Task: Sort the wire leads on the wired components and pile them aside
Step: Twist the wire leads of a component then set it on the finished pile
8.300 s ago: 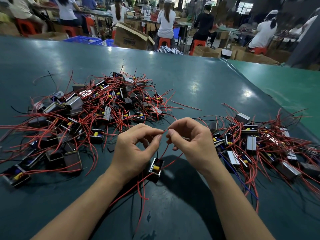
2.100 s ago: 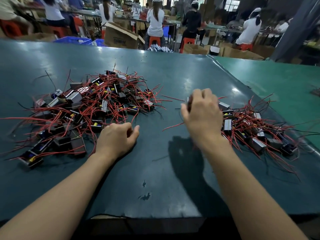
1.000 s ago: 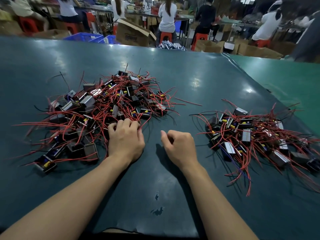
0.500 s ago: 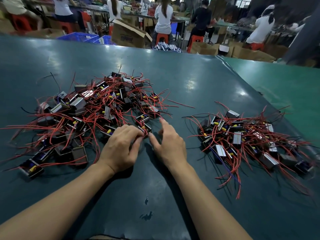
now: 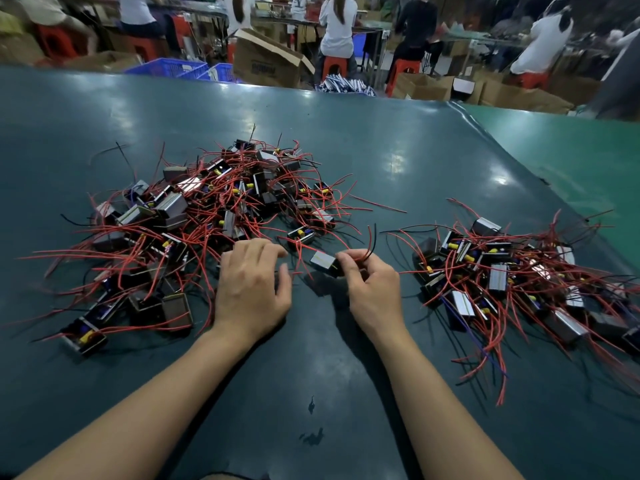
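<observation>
Now a small wired part (image 5: 323, 263) is held in the curled fingers of the right hand (image 5: 372, 289), with its red leads (image 5: 360, 252) pinched too. It is kept between two heaps on the dark green surface (image 5: 311, 375). The left hand (image 5: 252, 289) is laid loosely open at the edge of the big heap (image 5: 207, 209). A smaller heap (image 5: 512, 278) is seen at the right.
</observation>
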Demonstrator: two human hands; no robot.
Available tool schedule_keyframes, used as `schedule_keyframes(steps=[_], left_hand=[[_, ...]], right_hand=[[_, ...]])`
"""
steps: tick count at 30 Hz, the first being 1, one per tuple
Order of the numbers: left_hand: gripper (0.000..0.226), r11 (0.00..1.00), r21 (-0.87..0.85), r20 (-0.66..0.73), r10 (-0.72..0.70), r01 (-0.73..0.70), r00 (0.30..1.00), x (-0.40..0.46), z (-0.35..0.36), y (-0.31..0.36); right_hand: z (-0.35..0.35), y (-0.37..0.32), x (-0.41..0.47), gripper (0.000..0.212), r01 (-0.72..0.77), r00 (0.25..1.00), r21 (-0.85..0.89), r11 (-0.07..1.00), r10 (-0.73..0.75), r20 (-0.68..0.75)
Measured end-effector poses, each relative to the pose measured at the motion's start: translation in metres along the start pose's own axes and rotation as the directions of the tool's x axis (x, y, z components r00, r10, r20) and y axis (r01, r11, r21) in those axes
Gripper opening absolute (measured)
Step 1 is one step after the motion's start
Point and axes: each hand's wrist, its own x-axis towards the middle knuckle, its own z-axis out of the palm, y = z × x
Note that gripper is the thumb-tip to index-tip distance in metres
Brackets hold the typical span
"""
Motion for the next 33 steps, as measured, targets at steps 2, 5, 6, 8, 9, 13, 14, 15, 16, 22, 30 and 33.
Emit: schedule_keyframes(steps=[2, 5, 6, 8, 9, 13, 14, 15, 16, 22, 30, 33], left_hand=[[0.026, 0.995, 0.075, -0.039, -0.059, 0.062, 0.997, -0.001, 0.003, -0.002], [0.035, 0.987, 0.108, -0.116, -0.103, 0.116, 0.988, -0.002, 0.006, -0.006], [0.040, 0.984, 0.107, -0.145, -0.125, 0.141, 0.982, -0.001, 0.007, -0.008], [0.053, 0.971, 0.084, -0.182, -0.205, 0.222, 0.962, 0.003, 0.008, -0.012], [0.060, 0.958, 0.054, -0.179, -0.268, 0.282, 0.947, 0.005, 0.009, -0.014], [0.070, 0.866, -0.034, -0.092, -0.500, 0.499, 0.861, 0.017, 0.014, -0.023], [0.067, 0.868, -0.013, -0.103, -0.496, 0.497, 0.862, 0.021, 0.016, -0.025], [0.063, 0.873, 0.012, -0.121, -0.483, 0.488, 0.867, 0.025, 0.017, -0.027], [0.060, 0.873, 0.030, -0.136, -0.479, 0.487, 0.867, 0.030, 0.018, -0.030], [0.027, 0.942, -0.003, -0.301, -0.321, 0.336, 0.898, 0.028, 0.016, -0.032], [0.024, 0.945, 0.029, -0.485, 0.299, -0.327, 0.822, 0.015, -0.003, -0.007], [0.029, 0.843, -0.055, -0.394, 0.474, -0.535, 0.787, 0.006, 0.004, 0.019]], right_hand=[[-0.002, -0.001, -0.003, 0.014, -0.004, 1.000, 0.013, 1.000, 0.004, -0.004], [-0.002, -0.001, -0.004, 0.015, -0.024, 0.999, 0.023, 0.999, 0.025, -0.028], [-0.003, -0.001, -0.004, 0.017, -0.030, 0.998, 0.038, 0.999, 0.032, -0.053], [-0.005, -0.002, -0.005, 0.021, -0.018, 0.985, 0.073, 0.997, 0.030, -0.168], [-0.006, -0.003, -0.006, 0.022, -0.007, 0.970, 0.102, 0.995, 0.031, -0.241], [-0.007, -0.006, -0.008, 0.023, 0.005, 0.933, 0.184, 0.983, 0.062, -0.354], [-0.007, -0.008, -0.009, 0.019, 0.009, 0.938, 0.176, 0.984, 0.052, -0.342], [-0.007, -0.009, -0.009, 0.014, 0.028, 0.944, 0.159, 0.987, 0.026, -0.330], [-0.007, -0.009, -0.010, 0.010, 0.061, 0.948, 0.139, 0.988, -0.014, -0.317], [-0.001, -0.005, -0.010, 0.029, 0.241, 0.970, -0.103, 0.965, -0.243, -0.001], [-0.004, -0.003, -0.006, 0.016, 0.139, 0.983, -0.115, 0.984, -0.151, -0.106], [-0.007, -0.004, -0.004, 0.007, 0.058, 0.974, -0.009, 0.998, -0.059, -0.218]])
